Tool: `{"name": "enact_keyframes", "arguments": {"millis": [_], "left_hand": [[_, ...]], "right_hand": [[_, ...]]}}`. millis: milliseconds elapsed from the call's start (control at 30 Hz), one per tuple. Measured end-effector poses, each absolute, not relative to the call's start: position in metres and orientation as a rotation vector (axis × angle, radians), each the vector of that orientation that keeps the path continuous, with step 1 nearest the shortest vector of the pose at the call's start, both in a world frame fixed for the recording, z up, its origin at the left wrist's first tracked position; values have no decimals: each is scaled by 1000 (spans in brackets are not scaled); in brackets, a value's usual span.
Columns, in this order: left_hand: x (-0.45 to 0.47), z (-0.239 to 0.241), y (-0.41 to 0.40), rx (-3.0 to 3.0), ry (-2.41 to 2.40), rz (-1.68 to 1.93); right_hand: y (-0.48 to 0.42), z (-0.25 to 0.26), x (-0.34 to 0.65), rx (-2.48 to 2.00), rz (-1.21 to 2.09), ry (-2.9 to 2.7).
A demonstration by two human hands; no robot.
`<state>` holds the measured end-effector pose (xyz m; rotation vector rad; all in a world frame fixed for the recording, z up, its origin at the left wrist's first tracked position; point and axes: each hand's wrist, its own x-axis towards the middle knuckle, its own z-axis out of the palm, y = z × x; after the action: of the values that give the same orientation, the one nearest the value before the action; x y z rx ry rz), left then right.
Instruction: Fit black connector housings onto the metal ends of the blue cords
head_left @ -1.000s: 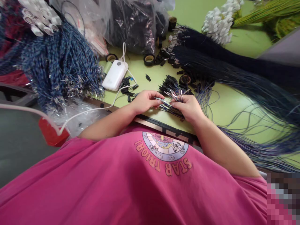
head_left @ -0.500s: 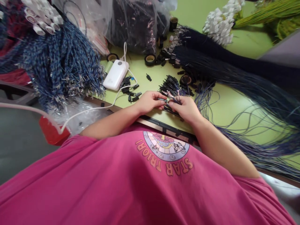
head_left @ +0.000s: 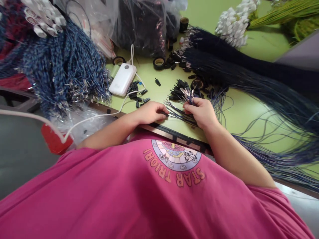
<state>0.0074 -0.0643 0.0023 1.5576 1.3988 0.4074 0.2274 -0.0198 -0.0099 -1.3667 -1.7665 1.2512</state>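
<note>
My right hand [head_left: 203, 112] is closed round a bunch of thin dark wires [head_left: 190, 99], whose bare metal terminals fan out above the fingers. To its left, my left hand [head_left: 152, 113] pinches a small black connector [head_left: 163, 113] low over the table, mostly hidden by the fingers. More wires with metal tips [head_left: 174, 108] lie between the two hands. Just beyond the right hand is a pile of black connectors [head_left: 178, 90].
A white power bank [head_left: 123, 79] with a cable lies left of the hands, beside loose black connectors [head_left: 134, 89]. Black tape rolls [head_left: 159, 63] sit farther back. Blue twisted wires [head_left: 67, 59] hang at left; a long dark wire bundle [head_left: 239, 66] stretches right.
My left hand has moved left and slightly nearer to me, away from the right hand. The wire tips in my right hand now point more upward.
</note>
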Motion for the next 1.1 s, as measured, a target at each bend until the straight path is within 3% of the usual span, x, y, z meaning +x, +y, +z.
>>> {"name": "enact_keyframes", "arguments": {"millis": [200, 300, 633, 1100], "left_hand": [[8, 3, -66, 1613, 1413, 302], [10, 3, -63, 1551, 1440, 347], [30, 1, -45, 1062, 1281, 800], [33, 1, -43, 1048, 1225, 887]], "right_hand": [[-23, -21, 212, -1403, 699, -2327], [-24, -24, 210, -1382, 629, -2380], [-20, 3, 229, -1377, 1166, -2037], [-20, 6, 231, -1392, 1280, -1894]]}}
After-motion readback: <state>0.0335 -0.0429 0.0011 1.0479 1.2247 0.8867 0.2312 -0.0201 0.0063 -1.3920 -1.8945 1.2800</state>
